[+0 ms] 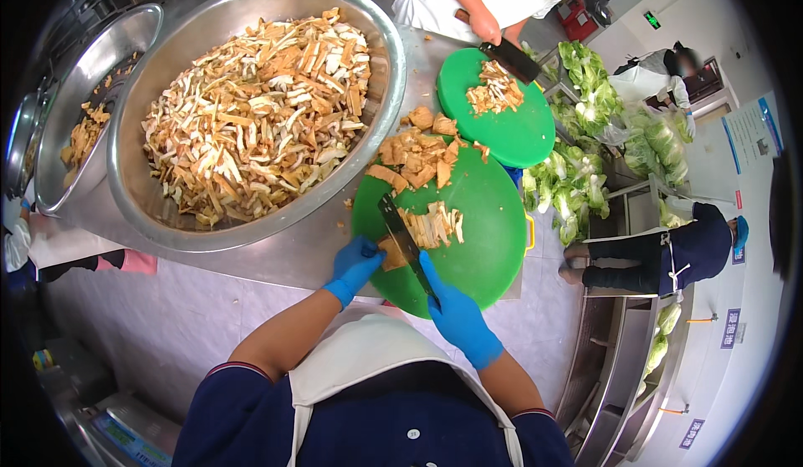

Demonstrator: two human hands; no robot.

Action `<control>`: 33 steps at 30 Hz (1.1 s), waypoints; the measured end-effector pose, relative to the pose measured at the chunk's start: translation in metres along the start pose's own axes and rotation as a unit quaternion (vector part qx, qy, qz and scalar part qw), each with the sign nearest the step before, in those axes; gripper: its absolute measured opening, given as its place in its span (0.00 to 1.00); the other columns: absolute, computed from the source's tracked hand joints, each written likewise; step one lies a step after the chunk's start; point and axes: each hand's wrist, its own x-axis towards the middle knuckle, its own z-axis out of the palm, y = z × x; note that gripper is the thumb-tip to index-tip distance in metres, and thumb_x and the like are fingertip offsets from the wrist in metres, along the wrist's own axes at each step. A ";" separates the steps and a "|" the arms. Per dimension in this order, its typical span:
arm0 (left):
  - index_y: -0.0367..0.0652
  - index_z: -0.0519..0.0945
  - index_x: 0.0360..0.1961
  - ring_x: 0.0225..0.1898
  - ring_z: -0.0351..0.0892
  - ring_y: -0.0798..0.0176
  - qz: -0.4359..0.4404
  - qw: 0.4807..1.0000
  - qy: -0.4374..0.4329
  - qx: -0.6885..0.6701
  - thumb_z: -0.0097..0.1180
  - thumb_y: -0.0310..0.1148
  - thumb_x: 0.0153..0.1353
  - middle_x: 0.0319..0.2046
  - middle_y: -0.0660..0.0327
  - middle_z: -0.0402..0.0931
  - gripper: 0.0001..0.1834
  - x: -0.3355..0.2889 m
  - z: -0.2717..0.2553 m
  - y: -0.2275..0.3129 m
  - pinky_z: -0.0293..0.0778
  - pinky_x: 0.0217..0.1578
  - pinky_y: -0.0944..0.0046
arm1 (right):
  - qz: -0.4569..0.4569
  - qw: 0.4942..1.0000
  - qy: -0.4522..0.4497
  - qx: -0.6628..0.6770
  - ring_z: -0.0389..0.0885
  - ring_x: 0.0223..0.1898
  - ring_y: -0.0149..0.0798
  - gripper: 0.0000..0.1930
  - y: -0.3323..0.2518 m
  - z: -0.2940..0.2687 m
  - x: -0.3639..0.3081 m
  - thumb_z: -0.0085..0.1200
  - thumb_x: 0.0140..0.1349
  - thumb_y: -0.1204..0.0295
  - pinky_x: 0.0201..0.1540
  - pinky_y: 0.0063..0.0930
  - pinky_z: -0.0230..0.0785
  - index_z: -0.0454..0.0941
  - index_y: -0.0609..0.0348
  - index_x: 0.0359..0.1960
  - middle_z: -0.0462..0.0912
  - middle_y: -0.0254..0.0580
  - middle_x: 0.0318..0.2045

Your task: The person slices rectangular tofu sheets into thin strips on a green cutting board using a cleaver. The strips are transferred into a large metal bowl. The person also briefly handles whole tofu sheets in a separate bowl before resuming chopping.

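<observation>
In a blue glove, my right hand (458, 312) grips a dark-bladed cleaver (398, 231) by its handle. The blade lies across a brown piece of fried tofu (391, 257) at the left side of a round green cutting board (481, 270). My left hand (353, 266), also gloved in blue, has its fingers curled against the left end of that piece. Pale cut strips (437, 223) lie just right of the blade. Beyond them, a heap of uncut brown chunks (414, 159) sits at the board's far edge and partly past it.
A big steel basin (393, 65) of cut strips stands left of the board, with a second steel basin (153, 28) farther left. Opposite, a co-worker with a cleaver (512, 60) works at another green board (531, 128). Leafy cabbages (590, 90) fill racks at the right, where others stand.
</observation>
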 end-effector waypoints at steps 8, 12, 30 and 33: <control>0.43 0.78 0.31 0.29 0.79 0.60 -0.006 1.000 -0.010 0.013 0.64 0.43 0.47 0.26 0.58 0.79 0.17 0.000 0.004 0.000 0.73 0.33 0.63 | -0.032 0.999 0.030 -0.007 0.75 0.26 0.53 0.38 0.015 0.031 0.000 0.43 0.54 0.80 0.34 0.41 0.68 0.48 0.39 0.67 0.74 0.58 0.26; 0.40 0.76 0.29 0.26 0.77 0.65 -0.010 0.996 -0.015 -0.087 0.63 0.37 0.50 0.24 0.60 0.78 0.13 0.002 0.002 -0.007 0.72 0.30 0.67 | -0.003 0.999 0.009 0.043 0.74 0.27 0.53 0.37 0.007 0.017 0.013 0.43 0.55 0.78 0.34 0.42 0.67 0.48 0.39 0.67 0.74 0.59 0.27; 0.37 0.76 0.29 0.24 0.78 0.67 -0.036 0.987 -0.058 -0.148 0.61 0.31 0.52 0.26 0.59 0.78 0.09 0.008 0.002 -0.009 0.74 0.26 0.68 | -0.004 1.000 0.003 0.030 0.75 0.35 0.56 0.37 0.009 0.028 0.014 0.43 0.54 0.80 0.40 0.41 0.68 0.48 0.42 0.67 0.74 0.64 0.38; 0.37 0.76 0.29 0.23 0.77 0.67 -0.030 0.979 -0.052 -0.196 0.62 0.29 0.51 0.24 0.60 0.77 0.08 0.006 0.000 -0.006 0.73 0.25 0.68 | 0.079 0.993 -0.055 0.075 0.76 0.41 0.56 0.37 -0.002 0.017 0.022 0.43 0.55 0.81 0.46 0.37 0.67 0.47 0.45 0.68 0.73 0.64 0.44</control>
